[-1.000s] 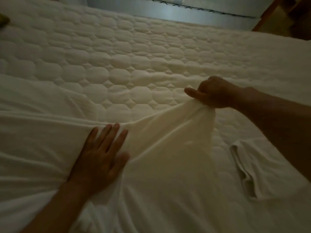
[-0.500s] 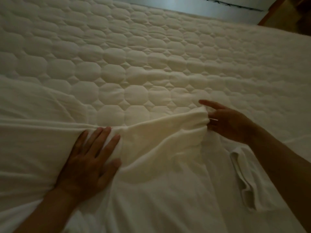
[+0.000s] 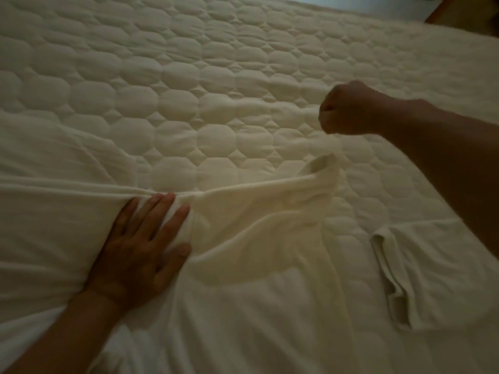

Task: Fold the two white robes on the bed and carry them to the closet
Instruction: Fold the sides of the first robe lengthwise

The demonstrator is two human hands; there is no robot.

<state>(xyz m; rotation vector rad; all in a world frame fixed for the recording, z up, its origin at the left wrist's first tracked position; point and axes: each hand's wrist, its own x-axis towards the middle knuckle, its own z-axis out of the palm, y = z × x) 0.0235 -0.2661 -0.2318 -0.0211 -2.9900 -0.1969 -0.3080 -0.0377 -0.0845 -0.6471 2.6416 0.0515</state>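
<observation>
Fingers (image 3: 159,211) of L hand (image 3: 135,255) lie straight and slightly apart, palm down, pressing flat on the white soft-fabric robe (image 3: 256,238) right at a bunched crease along its far edge; thumb is splayed to the side, also on the cloth. Robe is spread over the near part of the cream quilted bed top w/ octagon stitching (image 3: 189,90); one corner (image 3: 321,168) stands up in a small peak, untouched. R hand (image 3: 348,109) hangs above the quilt beyond that peak, fingers curled tight into a fist, nothing seen held in it, apart from the robe. Near R forearm lies a white cloth piece w/ an open cuff end (image 3: 437,271); can't tell if it's part of the same robe. Brown wood edge (image 3: 442,14) shows at top R.
</observation>
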